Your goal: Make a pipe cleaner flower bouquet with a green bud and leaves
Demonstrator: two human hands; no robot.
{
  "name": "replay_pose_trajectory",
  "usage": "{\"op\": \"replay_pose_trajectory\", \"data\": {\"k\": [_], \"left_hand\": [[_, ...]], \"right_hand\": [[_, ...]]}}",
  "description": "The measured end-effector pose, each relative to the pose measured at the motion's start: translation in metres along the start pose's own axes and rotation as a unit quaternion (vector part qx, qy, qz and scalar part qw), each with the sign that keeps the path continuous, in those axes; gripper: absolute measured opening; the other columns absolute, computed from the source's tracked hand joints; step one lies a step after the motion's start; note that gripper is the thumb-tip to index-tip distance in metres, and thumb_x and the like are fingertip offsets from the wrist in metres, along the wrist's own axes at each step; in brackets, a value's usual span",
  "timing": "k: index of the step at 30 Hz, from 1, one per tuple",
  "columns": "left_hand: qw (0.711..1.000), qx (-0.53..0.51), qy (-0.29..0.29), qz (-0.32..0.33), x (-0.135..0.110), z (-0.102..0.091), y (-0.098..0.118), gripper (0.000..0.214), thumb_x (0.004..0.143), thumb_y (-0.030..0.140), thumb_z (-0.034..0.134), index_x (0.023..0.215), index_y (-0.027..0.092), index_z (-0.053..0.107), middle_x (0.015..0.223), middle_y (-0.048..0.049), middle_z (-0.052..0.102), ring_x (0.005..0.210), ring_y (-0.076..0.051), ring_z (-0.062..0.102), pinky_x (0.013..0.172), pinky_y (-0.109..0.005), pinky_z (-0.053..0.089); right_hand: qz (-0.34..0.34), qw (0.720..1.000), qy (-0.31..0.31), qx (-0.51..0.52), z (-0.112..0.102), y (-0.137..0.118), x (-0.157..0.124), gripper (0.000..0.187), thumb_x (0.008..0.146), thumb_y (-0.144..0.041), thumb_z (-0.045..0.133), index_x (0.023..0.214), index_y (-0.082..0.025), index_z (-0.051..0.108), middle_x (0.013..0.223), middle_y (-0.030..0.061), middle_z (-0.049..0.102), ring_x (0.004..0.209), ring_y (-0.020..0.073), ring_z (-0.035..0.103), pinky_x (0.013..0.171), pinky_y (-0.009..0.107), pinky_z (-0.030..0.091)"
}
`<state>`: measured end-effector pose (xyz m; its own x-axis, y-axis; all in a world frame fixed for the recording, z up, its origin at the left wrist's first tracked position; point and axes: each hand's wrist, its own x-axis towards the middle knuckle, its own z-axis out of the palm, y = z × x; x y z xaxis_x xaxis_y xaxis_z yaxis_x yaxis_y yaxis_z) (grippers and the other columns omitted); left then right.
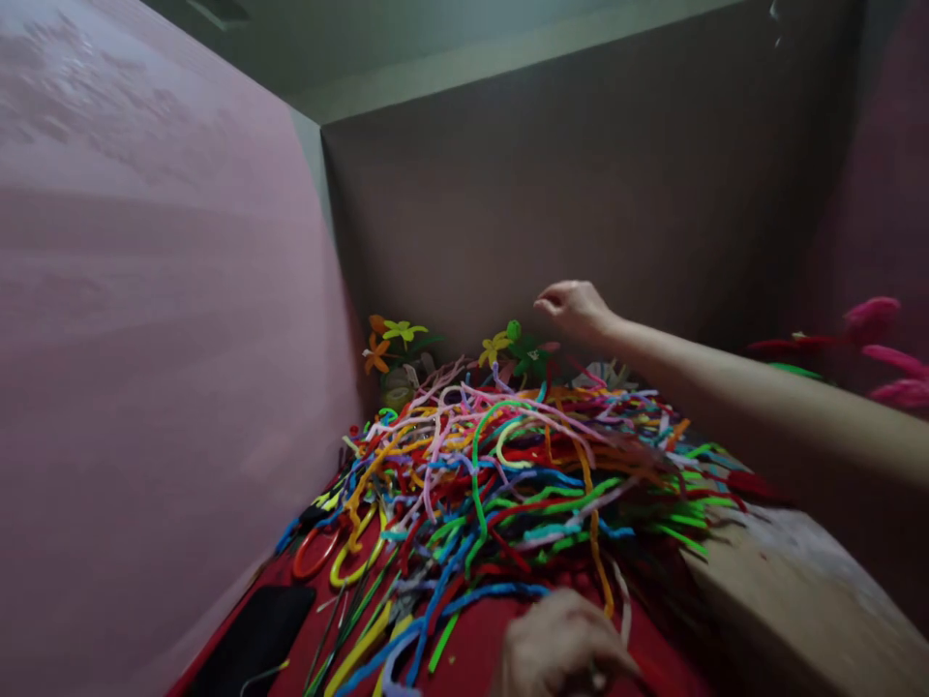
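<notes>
Above the far side of a heap of coloured pipe cleaners (533, 455), my right hand (577, 308) is raised with its fingers curled together. Nothing can be seen hanging from it, and its fingertips face away. My left hand (555, 644) is low at the front edge of the view, slightly blurred, fingers bent and closed. Something red shows beside its fingers, but what they grip cannot be made out. The heap, in pink, green, blue, orange and red, spreads over a red tabletop (479, 639). Yellow-handled pliers (363, 651) lie left of my left hand.
Scissors with an orange and a yellow handle loop (361, 550) lie at the heap's left edge. A flat black object (257, 639) is nearer. Pipe-cleaner flowers (403, 332) stand behind; pink ones (900, 363) are at right. A cardboard box (791, 600) sits right. Walls enclose the left and back.
</notes>
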<state>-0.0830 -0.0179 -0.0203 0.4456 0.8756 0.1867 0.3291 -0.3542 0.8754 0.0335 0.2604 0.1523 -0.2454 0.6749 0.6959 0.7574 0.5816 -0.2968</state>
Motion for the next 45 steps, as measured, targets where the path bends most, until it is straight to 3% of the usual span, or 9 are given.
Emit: {"op": "replay_pose_trajectory", "data": {"k": [4,9,13,18,25,30,33,36,45], "left_hand": [[0.985,-0.02,0.16,0.063,0.002,-0.002,-0.001,0.026,0.078,0.008,0.041,0.081,0.016,0.065,0.083,-0.0067,0.062,0.08,-0.016,0.059,0.075,-0.029,0.047],[0.955,-0.074,0.286,-0.027,0.006,-0.006,0.004,0.019,0.083,0.023,0.048,0.097,0.017,0.06,0.082,-0.0025,0.063,0.073,-0.012,0.059,0.068,-0.024,0.048],[0.946,-0.083,0.312,-0.02,0.009,-0.009,0.005,0.016,0.075,0.023,0.06,0.09,0.016,0.061,0.085,-0.0016,0.063,0.079,-0.013,0.06,0.073,-0.025,0.05],[0.945,-0.153,0.288,0.0,0.01,-0.005,0.011,0.013,0.07,0.021,0.064,0.083,0.015,0.063,0.081,-0.0004,0.064,0.073,-0.013,0.062,0.072,-0.028,0.053],[0.95,-0.177,0.257,-0.026,0.014,0.002,0.039,0.021,0.068,0.015,0.062,0.088,0.014,0.06,0.076,-0.0012,0.067,0.075,-0.015,0.065,0.073,-0.028,0.051],[0.992,0.081,0.084,-0.045,-0.01,0.009,0.062,0.011,0.077,0.02,0.056,0.086,0.017,0.062,0.08,-0.002,0.064,0.076,-0.014,0.06,0.07,-0.025,0.047],[0.951,0.305,-0.028,-0.03,-0.031,0.027,0.063,0.012,0.081,0.023,0.054,0.09,0.018,0.061,0.088,-0.0045,0.061,0.078,-0.017,0.057,0.069,-0.028,0.047],[0.885,0.462,-0.053,-0.023,-0.045,0.047,0.056,0.013,0.083,0.024,0.052,0.093,0.018,0.058,0.097,-0.0073,0.058,0.081,-0.019,0.056,0.071,-0.031,0.048],[0.792,0.608,-0.053,-0.012,-0.046,0.039,0.037,0.027,0.085,0.007,0.04,0.108,0.009,0.055,0.1,-0.0137,0.059,0.092,-0.024,0.055,0.082,-0.038,0.047]], "right_hand": [[-0.003,0.992,0.065,0.108,-0.038,-0.011,-0.034,0.023,0.08,-0.025,0.056,0.076,-0.008,0.071,0.064,0.0061,0.064,0.061,0.0124,0.054,0.064,0.026,0.04],[0.018,0.954,0.078,0.287,-0.086,-0.036,-0.102,0.02,0.08,-0.023,0.057,0.075,-0.008,0.069,0.062,0.0033,0.063,0.056,0.0088,0.054,0.058,0.024,0.043],[0.06,0.937,0.06,0.337,-0.123,-0.06,-0.169,0.011,0.077,-0.017,0.061,0.071,-0.014,0.069,0.06,0.0001,0.063,0.057,0.0085,0.057,0.057,0.022,0.044],[0.105,0.941,0.007,0.321,-0.143,-0.062,-0.24,0.009,0.076,-0.026,0.063,0.074,-0.024,0.071,0.068,0.0007,0.068,0.063,0.0128,0.061,0.058,0.025,0.047],[0.129,0.928,-0.07,0.342,-0.115,-0.043,-0.279,0.013,0.076,-0.029,0.057,0.075,-0.024,0.069,0.071,0.0004,0.069,0.065,0.0157,0.061,0.06,0.028,0.048],[0.117,0.933,-0.109,0.322,-0.104,-0.036,-0.282,0.015,0.077,-0.028,0.056,0.074,-0.022,0.07,0.069,0.0005,0.068,0.062,0.0148,0.06,0.057,0.027,0.047],[0.12,0.934,-0.107,0.318,-0.105,-0.034,-0.28,0.016,0.077,-0.028,0.055,0.073,-0.022,0.069,0.07,0.0006,0.068,0.062,0.015,0.059,0.058,0.028,0.046],[0.115,0.931,-0.105,0.331,-0.105,-0.034,-0.282,0.015,0.078,-0.028,0.055,0.073,-0.024,0.069,0.071,0.0003,0.068,0.062,0.0152,0.06,0.058,0.028,0.047],[0.084,0.944,-0.092,0.307,-0.096,-0.031,-0.299,0.013,0.077,-0.023,0.057,0.074,-0.027,0.069,0.07,-0.001,0.07,0.064,0.0161,0.063,0.059,0.028,0.048]]}}
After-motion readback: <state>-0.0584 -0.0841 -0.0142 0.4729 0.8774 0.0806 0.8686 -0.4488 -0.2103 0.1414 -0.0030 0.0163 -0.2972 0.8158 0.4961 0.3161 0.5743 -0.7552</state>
